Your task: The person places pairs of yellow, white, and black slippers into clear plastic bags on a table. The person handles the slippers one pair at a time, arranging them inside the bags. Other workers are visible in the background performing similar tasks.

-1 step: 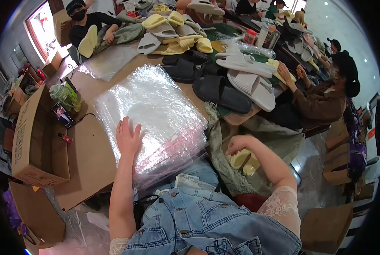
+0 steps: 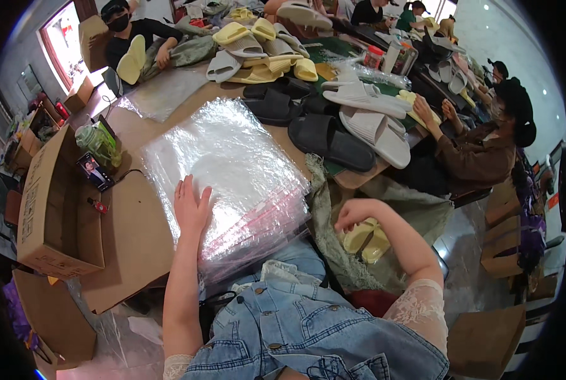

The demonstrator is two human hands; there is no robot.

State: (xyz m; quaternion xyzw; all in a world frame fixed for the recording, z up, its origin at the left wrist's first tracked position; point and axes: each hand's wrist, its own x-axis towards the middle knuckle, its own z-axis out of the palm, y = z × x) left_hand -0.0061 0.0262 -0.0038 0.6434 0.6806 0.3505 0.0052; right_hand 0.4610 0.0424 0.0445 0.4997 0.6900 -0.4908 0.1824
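My left hand (image 2: 192,206) lies flat, fingers stretched, on a stack of clear plastic bags (image 2: 232,145) with pink edges along their near side. On the right, my bent arm brings my right hand (image 2: 355,214) over a green woven sack (image 2: 410,202). Its fingers are curled inward, and anything within them is hidden. Just below that hand, a pair of pale yellow slippers (image 2: 375,244) sits in the open sack, partly covered by my forearm. Beyond the bags lie a black slipper (image 2: 330,139) and a light grey slipper (image 2: 375,133).
More yellow and grey slippers (image 2: 261,54) are heaped farther back. At left stand an open cardboard box (image 2: 42,209), a phone (image 2: 95,171) and a green-tinted container (image 2: 96,142). One person (image 2: 134,38) is at the far left; another (image 2: 479,139) handles a yellow slipper at right.
My right hand has shifted very slightly, and more of the yellow slippers in the sack shows beneath it. My left hand stays on the bags.
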